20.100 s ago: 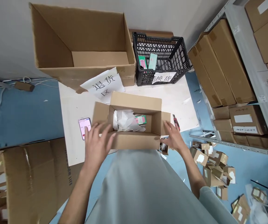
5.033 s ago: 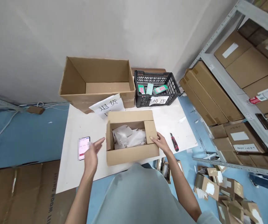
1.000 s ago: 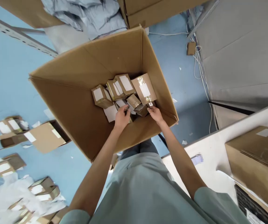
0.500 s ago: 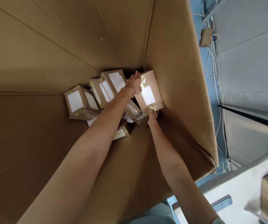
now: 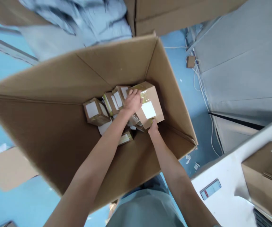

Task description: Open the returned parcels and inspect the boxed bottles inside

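Both my arms reach down into a big open cardboard carton [image 5: 55, 138] on the blue floor. Several small taped parcels with white labels [image 5: 95, 111] lie at its bottom. My left hand [image 5: 133, 101] grips the far end of the largest parcel [image 5: 153, 108], fingers curled over its taped top. My right hand [image 5: 153, 126] holds the same parcel's near lower corner. The parcel is tilted, lifted a little above the others.
A white table [image 5: 223, 201] at lower right carries a phone [image 5: 210, 189] and a cardboard box [image 5: 266, 176]. Grey plastic mailers [image 5: 88, 19] and another carton [image 5: 174, 12] lie beyond the big carton. Cables [image 5: 197, 75] run along the grey wall. A flattened box [image 5: 8, 167] lies at left.
Five seconds ago I stood at the table by an open box. Since half a second ago my head has pulled back and both hands have raised the large parcel slightly.
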